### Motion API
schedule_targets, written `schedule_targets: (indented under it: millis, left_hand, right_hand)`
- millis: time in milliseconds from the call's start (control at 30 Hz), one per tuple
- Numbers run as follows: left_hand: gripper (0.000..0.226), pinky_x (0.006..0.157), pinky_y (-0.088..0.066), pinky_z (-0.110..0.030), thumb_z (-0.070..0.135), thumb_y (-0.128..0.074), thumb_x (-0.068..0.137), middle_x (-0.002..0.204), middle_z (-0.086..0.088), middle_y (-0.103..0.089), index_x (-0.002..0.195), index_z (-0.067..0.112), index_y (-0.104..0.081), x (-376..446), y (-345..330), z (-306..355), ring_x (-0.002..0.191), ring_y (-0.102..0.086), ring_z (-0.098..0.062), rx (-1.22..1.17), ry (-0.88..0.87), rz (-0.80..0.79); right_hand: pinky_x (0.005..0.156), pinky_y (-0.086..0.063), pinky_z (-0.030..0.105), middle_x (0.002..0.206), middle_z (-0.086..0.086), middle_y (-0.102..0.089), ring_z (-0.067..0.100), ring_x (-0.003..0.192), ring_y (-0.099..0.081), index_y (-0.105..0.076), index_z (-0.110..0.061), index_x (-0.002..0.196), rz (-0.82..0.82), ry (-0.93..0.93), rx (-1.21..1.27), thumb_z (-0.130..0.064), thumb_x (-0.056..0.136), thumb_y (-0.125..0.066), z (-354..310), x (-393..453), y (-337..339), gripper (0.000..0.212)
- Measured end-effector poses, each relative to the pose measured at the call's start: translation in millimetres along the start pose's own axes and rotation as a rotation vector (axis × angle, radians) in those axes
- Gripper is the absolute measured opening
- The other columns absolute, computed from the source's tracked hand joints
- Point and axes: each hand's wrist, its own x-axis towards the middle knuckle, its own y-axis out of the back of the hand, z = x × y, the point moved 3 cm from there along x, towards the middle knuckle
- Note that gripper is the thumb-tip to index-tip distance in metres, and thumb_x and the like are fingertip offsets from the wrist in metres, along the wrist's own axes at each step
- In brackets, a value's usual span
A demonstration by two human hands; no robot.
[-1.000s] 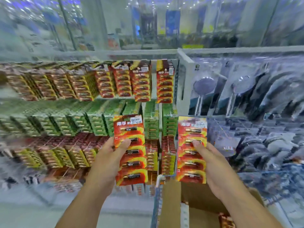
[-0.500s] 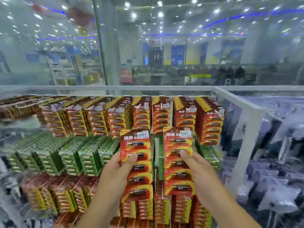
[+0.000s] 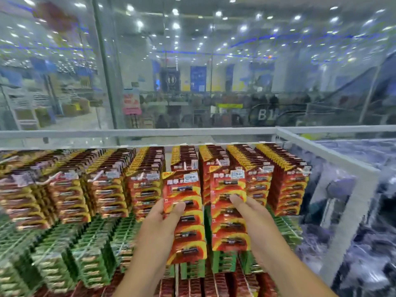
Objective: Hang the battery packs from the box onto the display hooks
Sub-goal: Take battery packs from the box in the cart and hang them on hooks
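I hold two tall red-and-yellow battery packs upright in front of the display. My left hand grips the left pack, thumb across its front. My right hand grips the right pack the same way. Both packs have white price stickers at the top. Their upper ends reach the top row of red battery packs hanging on the display hooks. The hooks themselves are hidden by the stock. The box is out of view.
Green battery packs fill the row below, more red ones the bottom row. A white shelf frame runs along the top and right. Blurred packaged goods hang to the right. A glass wall stands behind.
Both hands have risen with their packs from the green row toward the top red row. The view has tilted upward, and the cardboard box has dropped out of sight.
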Motion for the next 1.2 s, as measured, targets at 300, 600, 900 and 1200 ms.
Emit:
schedule_targets:
  millis: [300, 600, 900, 1200]
  left_hand:
    - [0.024, 0.08, -0.065, -0.046, 0.043, -0.066, 0.097, 0.099, 0.01, -0.081, 0.121, 0.037, -0.065, 31.9, -3.5, -12.6, 0.088, -0.08, -0.017, -0.011, 0.015, -0.006]
    - [0.011, 0.071, -0.065, -0.047, 0.034, -0.064, 0.101, 0.09, 0.003, -0.081, 0.111, 0.031, -0.067, 32.4, -10.4, -7.3, 0.078, -0.08, -0.023, -0.006, 0.05, -0.023]
    - [0.042, 0.079, -0.065, -0.05, 0.059, -0.073, 0.088, 0.112, 0.009, -0.076, 0.122, 0.038, -0.063, 82.9, -13.9, -22.3, 0.098, -0.076, -0.021, 0.051, -0.013, 0.184]
    - [0.026, 0.075, -0.062, -0.04, 0.048, -0.07, 0.095, 0.1, 0.012, -0.074, 0.113, 0.031, -0.064, 103.3, -26.4, -38.3, 0.089, -0.072, -0.012, 0.127, -0.116, 0.344]
  right_hand:
    - [0.042, -0.044, 0.014, 0.074, -0.026, -0.053, -0.008, 0.051, -0.054, -0.054, -0.037, 0.084, 0.107, 0.027, -0.088, -0.041, 0.103, -0.06, 2.8, 17.7, -6.1, 0.021]
    - [0.047, -0.047, 0.014, 0.064, -0.032, -0.065, -0.009, 0.056, -0.062, -0.058, -0.038, 0.089, 0.123, 0.037, -0.105, -0.041, 0.104, -0.059, 12.1, 39.3, -4.6, 0.015]
    - [0.088, -0.053, 0.03, 0.105, -0.011, -0.069, 0.006, 0.092, -0.065, -0.066, -0.03, 0.106, 0.178, 0.041, -0.061, -0.046, 0.098, -0.069, 28.4, 88.9, -13.8, 0.019]
    - [0.098, -0.055, 0.048, 0.112, -0.004, -0.075, 0.02, 0.108, -0.069, -0.069, -0.026, 0.115, 0.339, 0.086, -0.014, -0.062, 0.086, -0.075, 45.4, 129.4, -31.0, 0.046]
